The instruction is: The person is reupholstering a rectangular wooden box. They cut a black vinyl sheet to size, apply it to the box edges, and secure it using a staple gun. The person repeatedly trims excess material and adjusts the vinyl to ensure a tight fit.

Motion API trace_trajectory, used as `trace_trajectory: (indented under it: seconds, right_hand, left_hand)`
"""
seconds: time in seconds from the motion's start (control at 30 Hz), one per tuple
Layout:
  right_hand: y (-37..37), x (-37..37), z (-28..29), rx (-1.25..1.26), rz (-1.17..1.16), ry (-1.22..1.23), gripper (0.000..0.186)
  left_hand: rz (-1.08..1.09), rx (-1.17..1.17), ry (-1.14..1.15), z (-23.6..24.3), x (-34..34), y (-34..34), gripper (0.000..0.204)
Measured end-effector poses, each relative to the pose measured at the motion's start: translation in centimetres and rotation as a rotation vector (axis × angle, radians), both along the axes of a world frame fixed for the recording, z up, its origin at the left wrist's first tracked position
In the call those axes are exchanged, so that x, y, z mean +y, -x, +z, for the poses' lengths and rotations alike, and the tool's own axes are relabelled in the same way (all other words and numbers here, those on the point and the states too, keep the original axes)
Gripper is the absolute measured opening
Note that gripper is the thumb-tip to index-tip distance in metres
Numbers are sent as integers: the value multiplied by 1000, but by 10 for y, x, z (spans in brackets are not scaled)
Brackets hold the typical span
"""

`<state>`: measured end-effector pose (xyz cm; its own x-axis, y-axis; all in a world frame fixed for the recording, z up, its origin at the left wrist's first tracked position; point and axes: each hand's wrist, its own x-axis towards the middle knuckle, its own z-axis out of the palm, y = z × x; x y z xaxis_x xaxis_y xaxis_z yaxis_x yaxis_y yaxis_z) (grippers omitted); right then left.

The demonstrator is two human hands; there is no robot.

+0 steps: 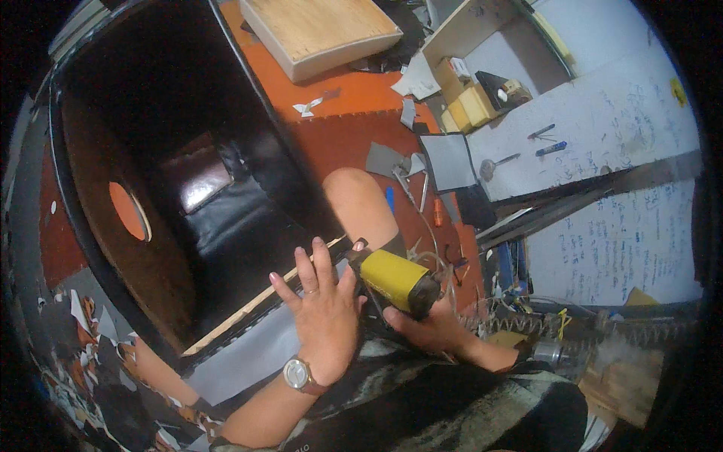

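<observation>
The right hand (425, 325) is closed around a yellow power tool (393, 277), positioned at the right end of the wooden strip (241, 314) on the case's near edge. Nose contact cannot be determined. The left hand (325, 320) lies spread over the strip, grasping nothing visible. Black lining (241, 218) covers much of the case (162, 279) interior. Work appears partly complete: the strip remains exposed; its fastening cannot be confirmed.

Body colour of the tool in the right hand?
The tool is yellow with dark ends; the head view shows it best.
</observation>
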<state>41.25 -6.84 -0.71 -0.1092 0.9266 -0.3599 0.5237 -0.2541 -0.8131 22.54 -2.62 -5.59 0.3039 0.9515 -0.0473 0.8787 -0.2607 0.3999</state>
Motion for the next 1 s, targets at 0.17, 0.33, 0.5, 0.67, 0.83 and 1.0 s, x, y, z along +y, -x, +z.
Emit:
trace_trajectory:
  seconds: [0.17, 0.33, 0.5, 0.67, 0.83, 1.0]
  right_hand:
    - [-7, -10, -18, -164, -39, 40, 46]
    - [-4, 1, -9, -188, 17, 6, 43]
    - [-2, 10, -4, -127, 91, -88, 32]
    - [2, 20, 2, -42, 95, -78, 26]
    - [0, 19, 8, 67, 67, -2, 28]
    - [-6, 17, -1, 18, 133, -39, 32]
  left_hand:
    - [-2, -26, 1, 2, 2, 0, 50]
    - [0, -2, 0, 4, 2, 0, 48]
    - [-7, 31, 6, 1, 1, 0, 46]
    - [-8, 66, 38, 5, 2, -1, 47]
    - [-19, 95, 19, 2, 0, 0, 50]
    - [-17, 135, 5, -1, -1, -3, 56]
